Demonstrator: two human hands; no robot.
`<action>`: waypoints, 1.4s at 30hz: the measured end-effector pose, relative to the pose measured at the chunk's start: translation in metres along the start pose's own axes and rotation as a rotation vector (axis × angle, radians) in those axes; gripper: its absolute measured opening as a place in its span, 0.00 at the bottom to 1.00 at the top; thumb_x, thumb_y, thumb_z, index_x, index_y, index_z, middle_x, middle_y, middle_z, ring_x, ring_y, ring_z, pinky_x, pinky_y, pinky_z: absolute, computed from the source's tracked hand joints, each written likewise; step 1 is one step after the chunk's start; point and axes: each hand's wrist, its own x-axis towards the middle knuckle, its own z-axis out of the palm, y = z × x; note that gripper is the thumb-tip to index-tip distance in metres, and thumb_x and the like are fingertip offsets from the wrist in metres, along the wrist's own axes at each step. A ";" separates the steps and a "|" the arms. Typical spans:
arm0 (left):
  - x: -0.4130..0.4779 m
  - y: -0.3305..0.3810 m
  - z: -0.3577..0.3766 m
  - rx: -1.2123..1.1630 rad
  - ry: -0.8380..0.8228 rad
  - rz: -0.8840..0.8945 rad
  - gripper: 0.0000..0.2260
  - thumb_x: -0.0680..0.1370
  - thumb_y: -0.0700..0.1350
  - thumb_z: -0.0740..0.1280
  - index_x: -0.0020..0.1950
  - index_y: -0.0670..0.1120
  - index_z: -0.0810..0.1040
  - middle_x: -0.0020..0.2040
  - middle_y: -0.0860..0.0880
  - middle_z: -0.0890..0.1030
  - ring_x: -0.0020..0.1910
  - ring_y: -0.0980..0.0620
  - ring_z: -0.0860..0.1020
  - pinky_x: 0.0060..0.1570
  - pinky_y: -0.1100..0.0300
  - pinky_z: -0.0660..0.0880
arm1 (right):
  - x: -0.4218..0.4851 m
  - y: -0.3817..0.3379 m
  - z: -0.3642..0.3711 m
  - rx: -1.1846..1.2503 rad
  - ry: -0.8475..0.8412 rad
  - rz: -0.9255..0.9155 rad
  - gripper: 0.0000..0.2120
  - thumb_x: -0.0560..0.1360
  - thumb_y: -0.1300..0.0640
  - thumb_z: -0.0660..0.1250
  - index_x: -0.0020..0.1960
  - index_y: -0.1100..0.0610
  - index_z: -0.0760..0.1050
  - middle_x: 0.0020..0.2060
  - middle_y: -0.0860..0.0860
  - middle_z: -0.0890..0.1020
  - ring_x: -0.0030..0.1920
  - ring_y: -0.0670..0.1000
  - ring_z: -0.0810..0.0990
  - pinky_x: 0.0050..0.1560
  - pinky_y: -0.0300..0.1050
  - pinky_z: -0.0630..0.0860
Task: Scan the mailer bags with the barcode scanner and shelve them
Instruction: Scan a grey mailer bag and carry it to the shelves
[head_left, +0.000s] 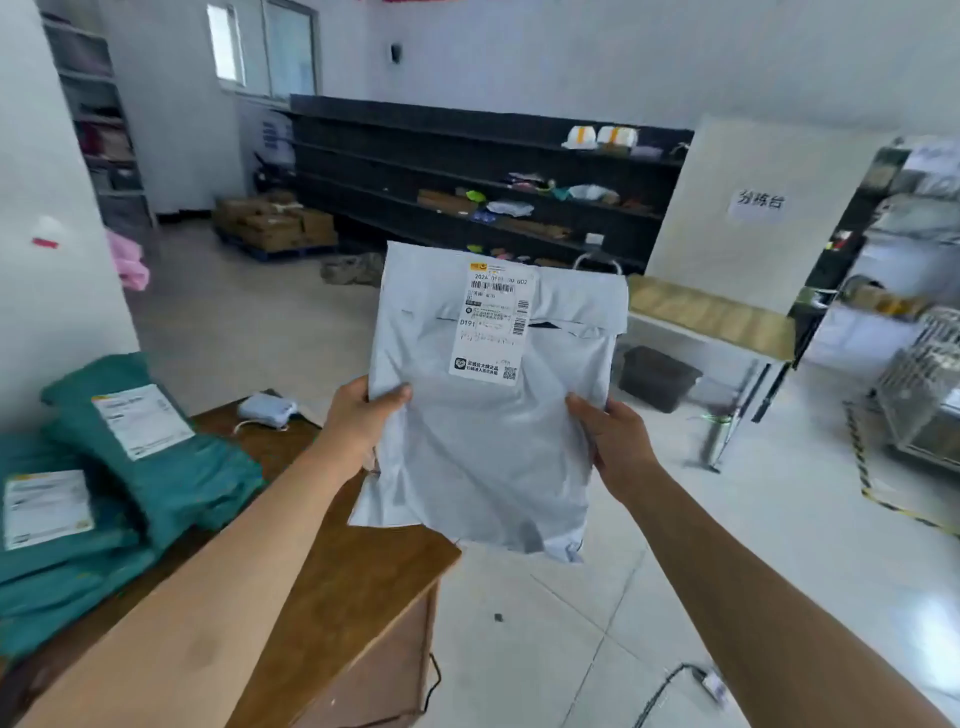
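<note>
A person's two hands hold a grey mailer (488, 415) upright in mid-air, label (493, 322) facing the camera, just past the corner of a wooden tabletop (332, 561). The left hand (363, 421) grips the mailer's left edge, thumb across the front; the right hand (613, 441) grips its right edge the same way. The white label sits on the upper half of the mailer, across its folded flap, with barcodes and a QR code showing.

Left of the mailer, a pile of green mailers (130, 483) lies on the tabletop, two white labels face up. A small pale grey device (267, 408) with a cord rests at the tabletop's far edge, just left of the mailer; whether it is the scanner cannot be told.

Behind the mailer, a long dark shelf (467, 182) runs along the far wall, carrying scattered parcels. Cardboard boxes (275, 223) sit on the floor to the shelf's left. Right of the mailer stands a narrow table (711, 317) with a dark bin (657, 376) beneath it, backed by a white board (763, 208) bearing a paper sign. A cable (670, 686) trails across the tiled floor below the mailer.
</note>
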 end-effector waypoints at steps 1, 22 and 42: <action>0.009 -0.001 0.029 -0.012 -0.008 -0.001 0.03 0.75 0.37 0.69 0.42 0.43 0.79 0.31 0.54 0.83 0.34 0.51 0.81 0.42 0.56 0.79 | 0.014 -0.006 -0.024 -0.004 0.023 -0.011 0.04 0.73 0.58 0.73 0.46 0.57 0.81 0.47 0.55 0.84 0.46 0.56 0.82 0.54 0.50 0.78; 0.347 -0.019 0.347 -0.126 -0.051 0.041 0.04 0.76 0.38 0.68 0.49 0.46 0.79 0.47 0.46 0.82 0.50 0.43 0.80 0.56 0.47 0.76 | 0.418 -0.073 -0.198 -0.074 0.067 -0.062 0.14 0.72 0.60 0.73 0.54 0.68 0.79 0.53 0.64 0.82 0.50 0.62 0.82 0.55 0.56 0.80; 0.568 0.015 0.249 0.101 0.626 0.141 0.07 0.75 0.37 0.69 0.53 0.39 0.79 0.43 0.47 0.81 0.39 0.51 0.79 0.34 0.67 0.78 | 0.789 -0.080 0.068 -0.112 -0.716 -0.037 0.16 0.71 0.56 0.74 0.45 0.70 0.78 0.43 0.67 0.82 0.41 0.58 0.80 0.57 0.60 0.77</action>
